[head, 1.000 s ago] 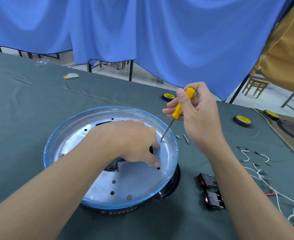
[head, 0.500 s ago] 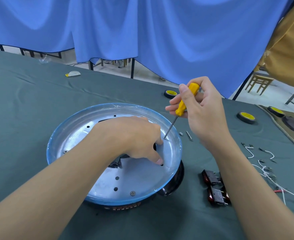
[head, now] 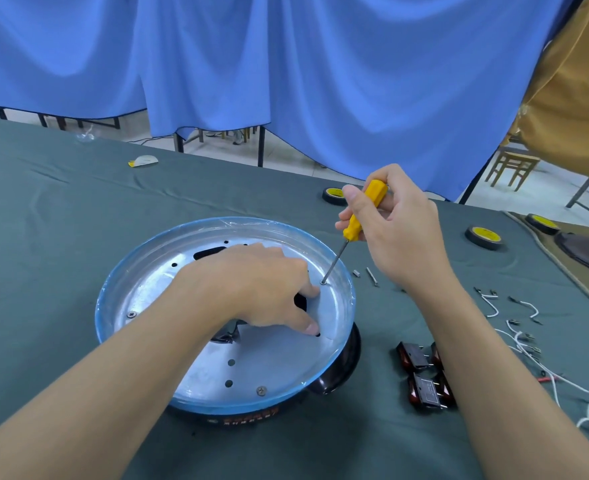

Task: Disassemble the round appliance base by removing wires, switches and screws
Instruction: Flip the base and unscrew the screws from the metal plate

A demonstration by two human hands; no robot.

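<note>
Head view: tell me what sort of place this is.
Probably a makeshift workshop or training hall: a long cloth-covered table, blue curtains hung as partitions, and removed switches and wires laid out beside the round appliance base.

I count one round base (head: 272,362) with three screws (head: 261,390) in it, one screwdriver (head: 351,228), two switches (head: 414,356), three tape rolls (head: 483,237), two loose metal bits (head: 372,277).
</note>
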